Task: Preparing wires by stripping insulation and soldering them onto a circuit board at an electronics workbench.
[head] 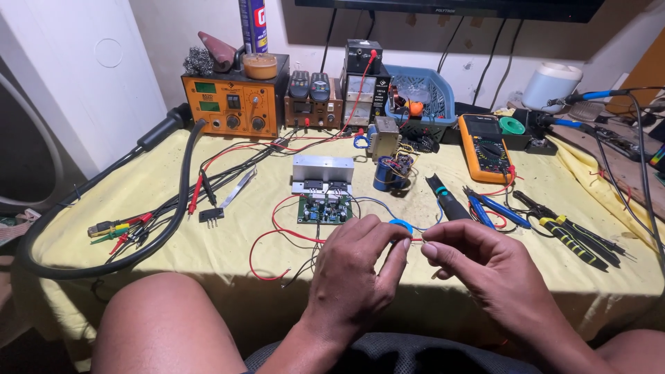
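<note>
Both hands meet at the table's front edge. My left hand (357, 266) pinches a small blue ring-shaped part (400, 225) between thumb and fingers. My right hand (478, 260) pinches the end of a thin red wire (415, 239) right beside it, the fingertips of both hands almost touching. Just behind the hands lies a green circuit board (323, 209) fixed to a silver heat sink (323, 168), with red, blue and black wires running from it toward the hands.
An orange bench unit (232, 104) and black hose (104, 256) stand at left. A yellow multimeter (487, 147), blue basket (422, 97), soldering handle (447, 199) and pliers (575, 239) lie at right. Test leads (118, 232) sprawl at left on the yellow cloth (208, 263).
</note>
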